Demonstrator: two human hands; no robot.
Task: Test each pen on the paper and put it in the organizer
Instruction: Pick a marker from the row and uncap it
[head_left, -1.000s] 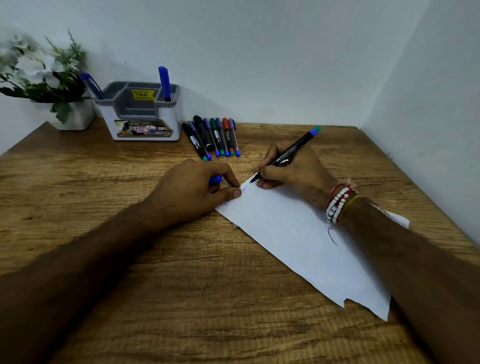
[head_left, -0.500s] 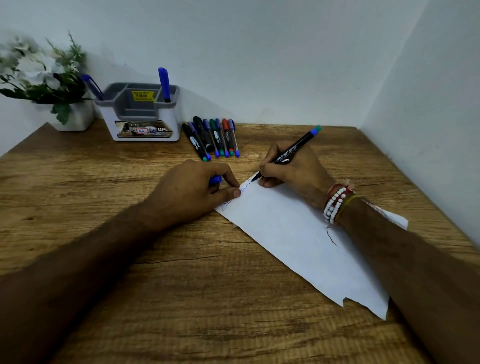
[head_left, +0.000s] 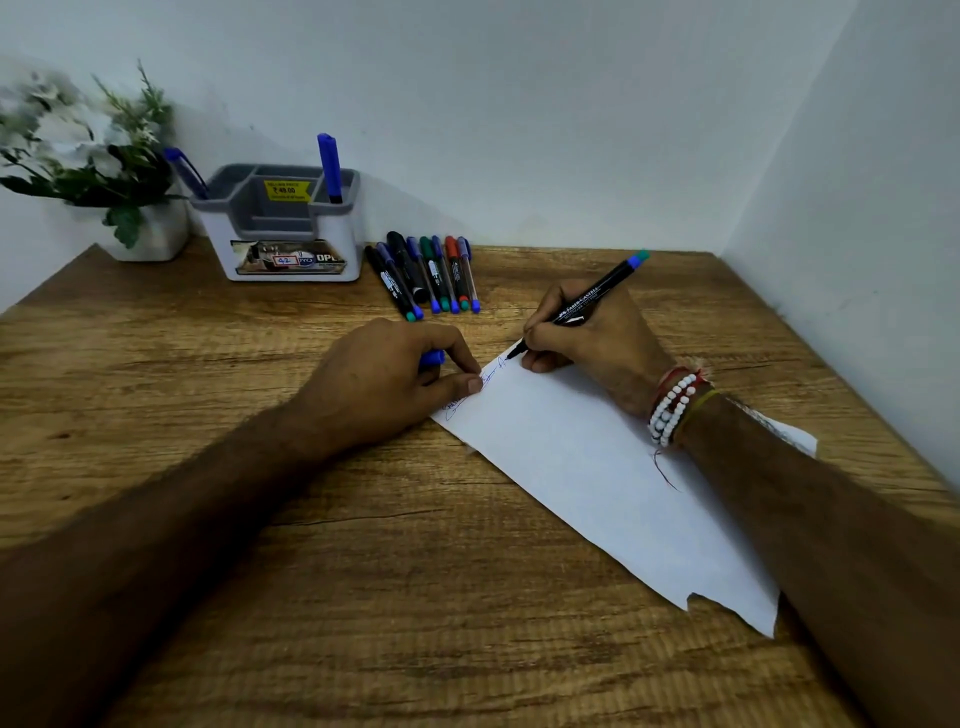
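From the head view we are looking down on a wooden surface (head_left: 363, 597) set in a corner. Our right hand (head_left: 587, 338) is closing around a black pen (head_left: 582, 306), its tip touching the far corner of the paper (head_left: 597, 478) and its blue-green end pointing toward two o'clock. Our left hand (head_left: 384, 379) is curling over a blue cap (head_left: 432, 357), pinched between thumb and fingers, while the thumb tip is pressing the paper's edge beside some blue scribbles (head_left: 462, 405). The sheet is lying slantwise from the centre toward five o'clock, with a torn near corner. A beaded bracelet (head_left: 672, 408) is sitting on the right wrist.

At eleven o'clock the grey-and-white organizer (head_left: 285, 244) is standing against the wall, holding one blue pen (head_left: 330, 169) upright in its right compartment and another (head_left: 184, 171) leaning out at the left. Just right of it, a row of pens (head_left: 426, 275) is lying side by side on the surface. At ten o'clock a potted plant (head_left: 98, 161) is showing blurred.
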